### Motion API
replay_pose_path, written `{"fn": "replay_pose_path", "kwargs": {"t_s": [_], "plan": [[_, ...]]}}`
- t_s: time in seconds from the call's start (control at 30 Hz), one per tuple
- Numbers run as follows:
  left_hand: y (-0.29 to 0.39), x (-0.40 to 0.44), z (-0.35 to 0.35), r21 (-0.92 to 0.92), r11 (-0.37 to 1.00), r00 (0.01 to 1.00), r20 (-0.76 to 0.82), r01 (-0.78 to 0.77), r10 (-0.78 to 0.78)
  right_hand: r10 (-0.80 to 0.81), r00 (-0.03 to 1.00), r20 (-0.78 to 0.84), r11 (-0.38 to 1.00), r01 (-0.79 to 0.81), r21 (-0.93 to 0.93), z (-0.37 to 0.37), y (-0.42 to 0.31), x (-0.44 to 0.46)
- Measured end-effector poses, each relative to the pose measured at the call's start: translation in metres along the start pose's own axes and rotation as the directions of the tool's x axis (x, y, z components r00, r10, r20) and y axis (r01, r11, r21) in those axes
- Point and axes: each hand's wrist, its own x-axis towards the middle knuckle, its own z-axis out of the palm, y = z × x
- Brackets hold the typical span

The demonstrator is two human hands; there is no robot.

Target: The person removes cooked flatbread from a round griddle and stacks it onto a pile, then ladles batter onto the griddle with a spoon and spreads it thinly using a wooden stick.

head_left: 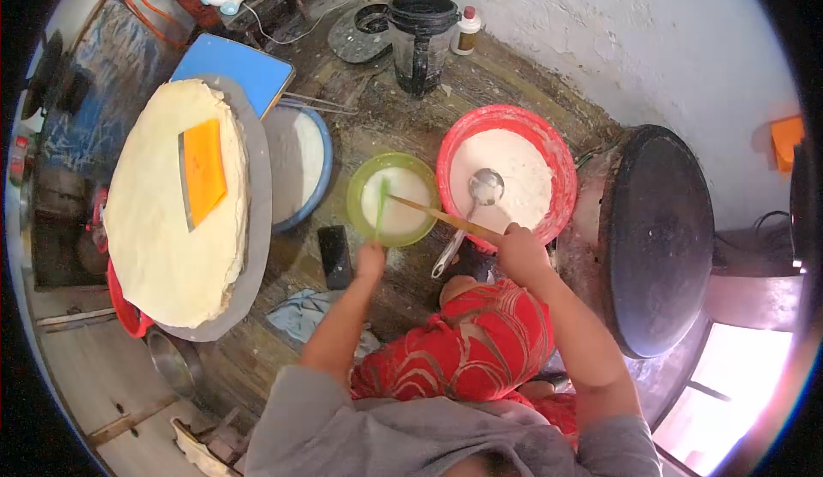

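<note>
My left hand [371, 258] is closed round a thin green tool [382, 206] whose upper end is over the white liquid in the green bowl [356, 211]. My right hand [521, 252] grips a flat wooden stick [459, 221]; it slants left across the red basin's edge, its tip in or over the same bowl, near the green tool. Right of the bowl, the red basin [561, 156] holds white batter or flour, with a metal ladle [486, 187] resting in it and its handle over the rim.
A tall stack of pale sheets [154, 220] at left carries an orange scraper [204, 173]. Behind it are a blue-rimmed tub [324, 168] and a blue board [233, 70]. A phone [335, 257] and cloth [304, 312] lie nearby. At right stands a large black round griddle [660, 241]; a jug [420, 44] is behind.
</note>
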Motion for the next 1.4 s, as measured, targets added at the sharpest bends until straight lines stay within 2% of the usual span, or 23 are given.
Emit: {"fn": "replay_pose_path", "kwargs": {"t_s": [0.03, 0.07, 0.13, 0.2, 0.33, 0.4, 0.47, 0.5, 0.57, 0.6, 0.73, 0.83, 0.87, 0.9, 1.0, 1.07, 1.13, 1.2, 1.23, 1.27, 1.3, 1.33, 1.4], "plan": [[-0.002, 0.006, 0.001, -0.097, 0.982, 0.986, 0.055, 0.163, -0.158, 0.0, 1.0, -0.001, 1.0, 0.0, -0.002, -0.004, 0.0, 0.0], [-0.006, 0.0, 0.004, -0.097, 0.982, 0.986, 0.056, 0.161, -0.156, -0.016, 1.0, 0.026, 0.996, 0.013, 0.085, -0.01, 0.0, 0.001], [0.036, -0.044, -0.017, -0.055, 0.995, 0.997, -0.005, -0.08, 0.079, -0.029, 0.998, 0.05, 0.984, 0.02, 0.178, -0.01, 0.0, 0.004], [0.048, -0.078, -0.017, -0.107, 0.988, 0.991, 0.058, -0.111, 0.118, 0.01, 0.995, 0.099, 0.894, -0.054, 0.445, 0.003, 0.001, 0.014], [0.023, -0.065, 0.006, -0.13, 0.977, 0.983, 0.04, -0.17, 0.177, 0.062, 0.969, 0.237, 0.926, -0.145, 0.348, 0.002, -0.006, 0.012], [-0.009, -0.034, 0.019, -0.162, 0.984, 0.996, 0.03, -0.073, 0.079, 0.032, 0.997, 0.071, 0.94, -0.055, 0.337, -0.001, 0.0, 0.002], [-0.006, -0.012, 0.014, -0.151, 0.979, 0.984, 0.13, 0.14, -0.12, 0.059, 0.995, 0.081, 0.957, -0.08, 0.28, -0.022, 0.007, -0.016], [-0.011, -0.007, 0.012, -0.151, 0.98, 0.984, 0.144, 0.129, -0.108, 0.081, 0.992, 0.093, 0.969, -0.1, 0.227, -0.034, 0.012, -0.028], [-0.015, 0.0, 0.011, 0.132, 0.973, 0.982, 0.051, -0.19, 0.184, 0.154, 0.988, 0.027, 0.956, -0.156, 0.247, -0.049, 0.019, -0.057], [-0.008, 0.0, 0.017, 0.133, 0.97, 0.978, 0.069, -0.206, 0.198, 0.205, 0.978, -0.034, 0.945, -0.189, 0.268, -0.048, 0.024, -0.072], [0.043, -0.008, 0.035, -0.115, 0.977, 0.908, 0.363, -0.181, 0.211, 0.267, 0.957, -0.113, 0.911, -0.213, 0.352, -0.037, 0.044, -0.128], [0.095, -0.021, 0.035, -0.215, 0.967, 0.837, 0.498, -0.133, 0.226, 0.404, 0.912, -0.075, 0.714, -0.263, 0.649, -0.04, 0.045, -0.174], [0.126, -0.028, 0.031, -0.353, 0.886, 0.702, 0.711, 0.301, 0.044, 0.46, 0.885, -0.073, 0.617, -0.259, 0.743, -0.04, 0.046, -0.19], [0.149, -0.03, 0.031, -0.33, 0.641, 0.456, 0.889, 0.693, -0.035, 0.475, 0.876, -0.078, 0.61, -0.264, 0.748, -0.044, 0.045, -0.205], [0.185, -0.028, 0.048, -0.371, 0.488, 0.432, 0.902, 0.79, -0.015, 0.6, 0.798, 0.044, 0.391, -0.341, 0.855, -0.05, 0.048, -0.243], [0.192, -0.025, 0.069, -0.365, 0.495, 0.485, 0.864, 0.788, -0.135, 0.646, 0.762, 0.054, 0.229, -0.261, 0.938, -0.043, 0.052, -0.262], [0.153, 0.01, 0.099, -0.268, 0.634, 0.417, 0.904, 0.725, -0.095, 0.671, 0.74, 0.056, 0.189, -0.243, 0.952, -0.037, 0.056, -0.272], [0.182, -0.019, 0.076, -0.237, 0.686, 0.46, 0.874, 0.688, -0.159, 0.719, 0.695, 0.027, 0.147, -0.19, 0.971, -0.029, 0.058, -0.279], [0.2, -0.037, 0.064, -0.234, 0.907, 0.677, 0.732, 0.35, -0.072, 0.724, 0.689, 0.028, 0.139, -0.186, 0.973, -0.024, 0.062, -0.281], [0.206, -0.048, 0.06, -0.128, 0.991, 0.813, 0.574, -0.031, 0.1, 0.741, 0.671, 0.034, 0.106, -0.167, 0.98, -0.016, 0.064, -0.283], [0.198, -0.043, 0.059, -0.084, 0.928, 0.795, 0.49, -0.364, 0.357, 0.757, 0.652, 0.044, 0.071, -0.149, 0.986, -0.01, 0.064, -0.285], [0.188, -0.038, 0.064, -0.07, 0.927, 0.791, 0.499, -0.369, 0.352, 0.761, 0.647, 0.056, 0.053, -0.148, 0.988, -0.009, 0.064, -0.286], [0.175, -0.034, 0.073, 0.205, 0.598, 0.617, 0.45, -0.775, 0.645, 0.762, 0.647, 0.021, 0.093, -0.141, 0.986, -0.011, 0.066, -0.285]]}}
